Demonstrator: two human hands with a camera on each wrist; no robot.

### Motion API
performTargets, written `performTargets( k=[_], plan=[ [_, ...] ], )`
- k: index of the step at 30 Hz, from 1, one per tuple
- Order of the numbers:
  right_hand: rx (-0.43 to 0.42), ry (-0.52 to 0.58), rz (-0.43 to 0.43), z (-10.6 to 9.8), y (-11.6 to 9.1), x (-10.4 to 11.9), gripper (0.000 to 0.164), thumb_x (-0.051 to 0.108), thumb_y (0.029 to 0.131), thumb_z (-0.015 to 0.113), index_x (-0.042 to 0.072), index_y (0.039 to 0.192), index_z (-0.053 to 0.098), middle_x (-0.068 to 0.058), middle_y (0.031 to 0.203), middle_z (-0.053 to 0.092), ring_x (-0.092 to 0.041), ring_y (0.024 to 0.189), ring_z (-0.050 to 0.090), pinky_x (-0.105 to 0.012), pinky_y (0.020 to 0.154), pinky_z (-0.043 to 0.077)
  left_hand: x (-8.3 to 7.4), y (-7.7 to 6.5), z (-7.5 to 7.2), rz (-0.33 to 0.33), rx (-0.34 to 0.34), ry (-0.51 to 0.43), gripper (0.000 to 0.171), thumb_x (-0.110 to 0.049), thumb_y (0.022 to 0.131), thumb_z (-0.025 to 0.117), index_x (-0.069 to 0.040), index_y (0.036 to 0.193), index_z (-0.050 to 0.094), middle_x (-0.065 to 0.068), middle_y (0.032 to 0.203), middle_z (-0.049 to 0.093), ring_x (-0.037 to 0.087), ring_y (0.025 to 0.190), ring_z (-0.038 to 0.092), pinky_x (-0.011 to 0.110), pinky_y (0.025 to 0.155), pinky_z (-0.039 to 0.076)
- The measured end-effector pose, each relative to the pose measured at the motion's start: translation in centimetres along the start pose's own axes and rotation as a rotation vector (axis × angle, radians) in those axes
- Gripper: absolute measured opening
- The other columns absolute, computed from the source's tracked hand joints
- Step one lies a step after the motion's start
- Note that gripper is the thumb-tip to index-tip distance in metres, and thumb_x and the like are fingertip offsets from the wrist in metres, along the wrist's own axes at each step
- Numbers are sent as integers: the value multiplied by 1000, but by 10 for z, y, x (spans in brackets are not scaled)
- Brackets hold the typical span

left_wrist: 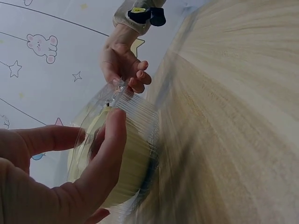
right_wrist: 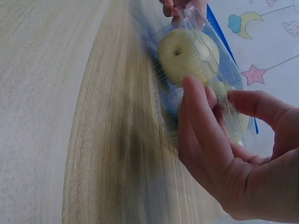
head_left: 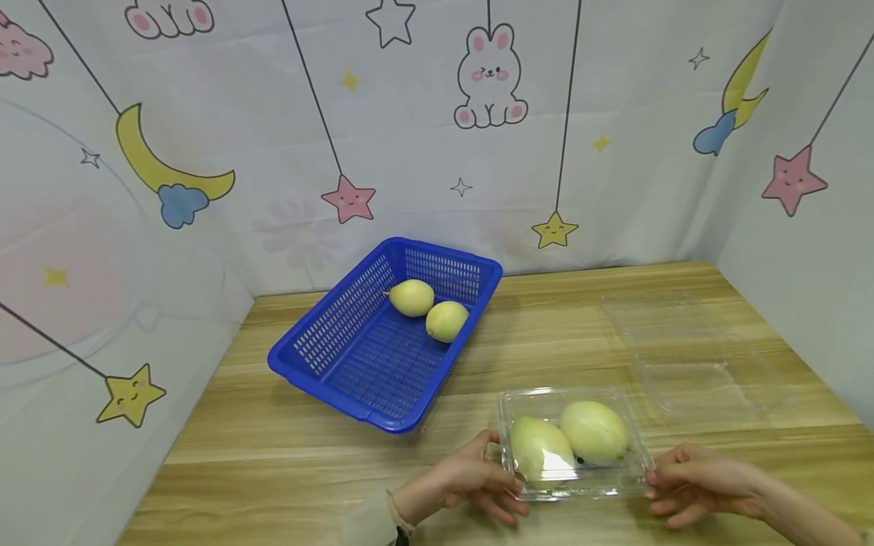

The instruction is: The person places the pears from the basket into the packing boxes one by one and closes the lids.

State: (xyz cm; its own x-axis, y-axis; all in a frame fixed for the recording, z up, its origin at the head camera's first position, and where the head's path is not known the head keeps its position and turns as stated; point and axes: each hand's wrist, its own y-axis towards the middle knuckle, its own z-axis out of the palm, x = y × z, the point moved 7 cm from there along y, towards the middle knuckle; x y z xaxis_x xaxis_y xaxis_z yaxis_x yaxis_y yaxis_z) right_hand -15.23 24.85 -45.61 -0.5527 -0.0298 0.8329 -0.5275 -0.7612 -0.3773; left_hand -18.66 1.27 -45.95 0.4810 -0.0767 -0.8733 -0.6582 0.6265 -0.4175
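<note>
A clear plastic clamshell box [head_left: 601,487] stands near the front of the table with its lid down. Inside lie two pale yellow, pear-shaped fruits [head_left: 594,432], side by side. My left hand [head_left: 471,481] grips the box's front left corner, thumb on one side of the rim and fingers on the other. At the opposite corner, my right hand [head_left: 706,485] pinches the rim between thumb and fingers. The right wrist view shows the lid and base edges [right_wrist: 212,70] meeting between that thumb and the fingers.
A blue plastic basket [head_left: 382,421] stands back left, holding two more pale yellow fruits [head_left: 447,321] near its far right side. Another clear plastic container [head_left: 703,387], hard to see against the wood, lies open at the right. A patterned cloth [head_left: 423,152] hangs behind the table.
</note>
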Motion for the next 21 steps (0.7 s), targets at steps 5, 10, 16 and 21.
performTargets(
  k=[5, 10, 16, 21],
  plan=[
    [21, -13, -18, 2, -1, 2, 26, 8, 95, 33, 5, 99, 59, -2, 96, 64, -15, 92, 65, -26, 76, 52, 2, 1, -1, -6, -6, 0, 40, 7, 78, 54, -7, 108, 30, 30, 85, 63, 48, 81, 61, 45, 64, 54],
    [42, -10, -22, 3, 0, 2, 26, 7, 95, 32, 2, 100, 58, -3, 97, 63, -15, 92, 65, -25, 76, 52, 4, 2, -1, -5, -11, -7, 39, 7, 79, 54, -7, 107, 31, 28, 85, 64, 47, 80, 62, 44, 64, 54],
    [58, -2, -24, 4, 1, 2, 25, 7, 95, 33, 1, 101, 56, -3, 98, 62, -13, 92, 65, -24, 77, 52, 5, 2, -1, 11, -10, -31, 40, 9, 78, 53, -6, 108, 31, 30, 85, 63, 48, 81, 61, 45, 65, 54],
    [57, -7, -18, 4, 1, 1, 25, 6, 95, 33, 2, 101, 57, -2, 97, 62, -11, 91, 65, -23, 76, 52, 4, 1, -1, 20, -14, -35, 40, 11, 78, 52, -5, 108, 32, 32, 86, 62, 49, 81, 61, 44, 65, 54]
  ],
)
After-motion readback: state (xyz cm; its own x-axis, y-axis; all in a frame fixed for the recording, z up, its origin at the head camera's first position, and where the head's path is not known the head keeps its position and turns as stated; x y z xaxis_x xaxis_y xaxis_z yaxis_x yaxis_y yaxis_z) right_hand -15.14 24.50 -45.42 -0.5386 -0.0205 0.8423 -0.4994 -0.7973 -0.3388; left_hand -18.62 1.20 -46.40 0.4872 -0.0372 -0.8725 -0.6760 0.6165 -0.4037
